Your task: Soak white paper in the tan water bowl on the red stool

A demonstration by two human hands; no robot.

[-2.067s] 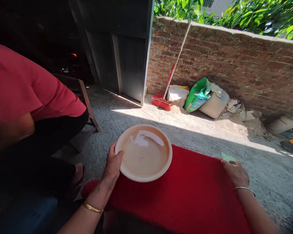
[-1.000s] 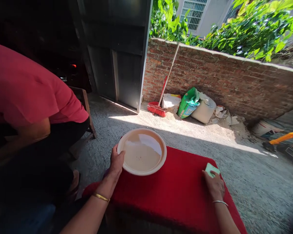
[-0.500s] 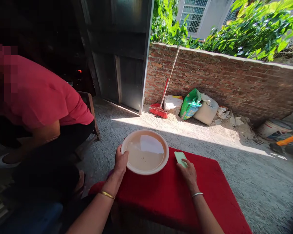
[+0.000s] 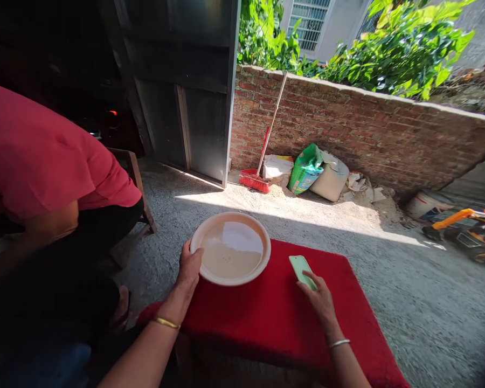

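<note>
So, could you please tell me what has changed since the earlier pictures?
The right hand has brought the green phone-like object leftward from the right edge of the red cloth, nearer the basin. Nothing was visibly let go. The left hand still grips the basin, and the green sack has stayed put.

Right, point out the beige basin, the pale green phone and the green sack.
Beige basin [image 4: 235, 281]: head view, near rim.
Pale green phone [image 4: 300, 266]: head view, uncovered far part.
Green sack [image 4: 305, 171]: head view, middle of its front.

A sunlit strip [image 4: 299, 215] crosses the grey floor [image 4: 420, 302] below a brick wall [image 4: 372, 126].
</note>
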